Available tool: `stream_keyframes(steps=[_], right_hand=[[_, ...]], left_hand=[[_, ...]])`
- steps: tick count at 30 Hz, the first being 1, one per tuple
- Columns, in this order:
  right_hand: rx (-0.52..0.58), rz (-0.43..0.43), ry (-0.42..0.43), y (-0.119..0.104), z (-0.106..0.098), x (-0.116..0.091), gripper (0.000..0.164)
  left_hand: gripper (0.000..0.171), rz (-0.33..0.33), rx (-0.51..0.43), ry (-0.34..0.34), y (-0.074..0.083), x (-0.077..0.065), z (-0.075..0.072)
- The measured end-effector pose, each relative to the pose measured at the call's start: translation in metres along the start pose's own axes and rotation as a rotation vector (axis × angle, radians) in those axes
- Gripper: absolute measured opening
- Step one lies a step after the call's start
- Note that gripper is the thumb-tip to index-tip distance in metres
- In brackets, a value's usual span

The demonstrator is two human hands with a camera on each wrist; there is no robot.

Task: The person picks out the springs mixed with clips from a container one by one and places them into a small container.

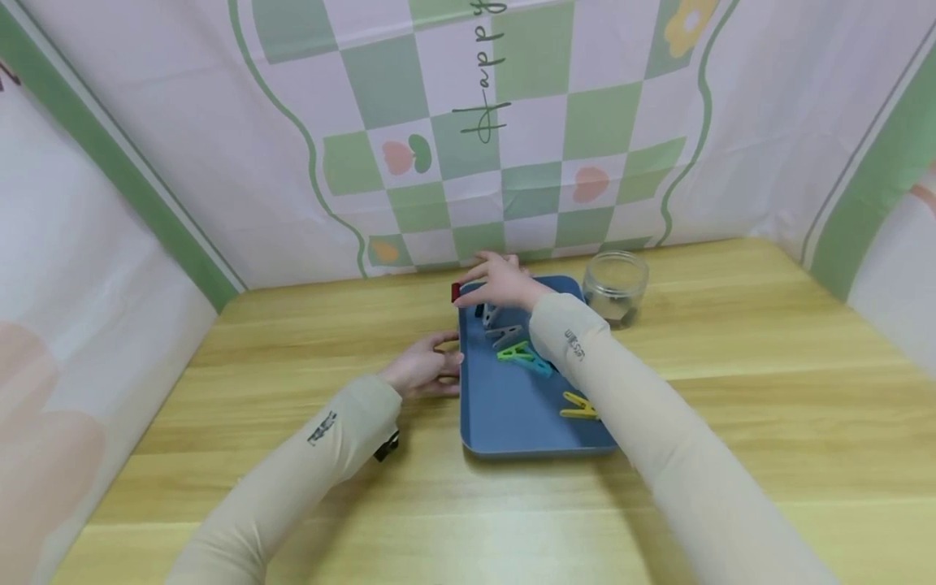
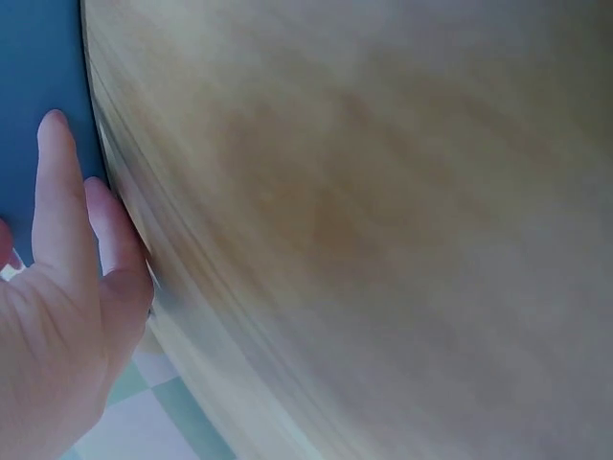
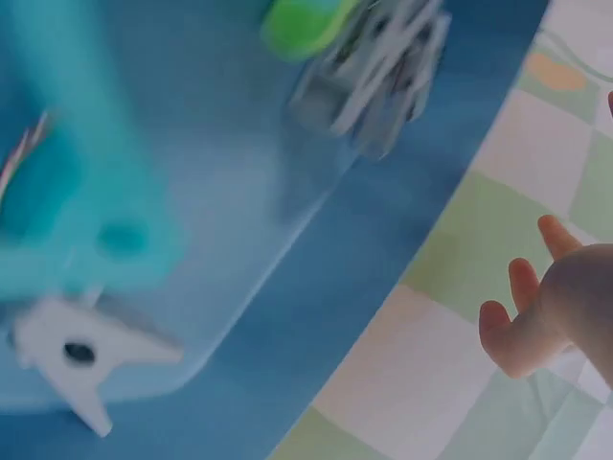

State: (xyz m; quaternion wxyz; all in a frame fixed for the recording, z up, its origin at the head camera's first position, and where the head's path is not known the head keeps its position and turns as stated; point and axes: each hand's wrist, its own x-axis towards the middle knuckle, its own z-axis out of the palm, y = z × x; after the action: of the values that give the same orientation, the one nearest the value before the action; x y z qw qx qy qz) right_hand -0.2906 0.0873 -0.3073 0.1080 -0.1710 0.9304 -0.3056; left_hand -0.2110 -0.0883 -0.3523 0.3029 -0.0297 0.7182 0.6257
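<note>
A blue tray (image 1: 504,422) holds several clothespins: grey ones (image 1: 504,333), a green one (image 1: 514,352), a light-blue one (image 1: 535,366) and a yellow one (image 1: 580,406). My left hand (image 1: 427,368) touches the tray's left wall; in the left wrist view its fingers (image 2: 62,211) lie extended against it. Over the tray's far left corner is my right hand (image 1: 500,282), its fingers spread. Near its thumb, a small red clip (image 1: 456,292) sits at the rim. The right wrist view shows a blurred teal clothespin (image 3: 96,172) and a white clothespin (image 3: 81,350) close up.
A clear jar (image 1: 617,288) with something dark at its bottom stands beside the tray's far right side. Behind the wooden table (image 1: 292,341) hangs a green and white checked cloth (image 1: 468,162). My right forearm (image 1: 643,406) crosses the tray's right edge.
</note>
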Motion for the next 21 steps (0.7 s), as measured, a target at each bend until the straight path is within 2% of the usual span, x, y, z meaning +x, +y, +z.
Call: stream_keyframes(steps=[8,15,21], right_hand=[[0.068,-0.026,0.046,-0.01,-0.008,-0.009,0.047],[0.045,-0.049,0.083,-0.015,-0.02,-0.021,0.048],[-0.031,-0.077,0.098,-0.019,-0.025,-0.032,0.048]], left_hand=[[0.054,-0.002,0.002,0.01,-0.001,0.003,-0.001],[0.053,-0.001,0.034,0.015,0.002,0.002,0.0],[0.053,-0.013,0.045,0.019,0.003,0.001,-0.001]])
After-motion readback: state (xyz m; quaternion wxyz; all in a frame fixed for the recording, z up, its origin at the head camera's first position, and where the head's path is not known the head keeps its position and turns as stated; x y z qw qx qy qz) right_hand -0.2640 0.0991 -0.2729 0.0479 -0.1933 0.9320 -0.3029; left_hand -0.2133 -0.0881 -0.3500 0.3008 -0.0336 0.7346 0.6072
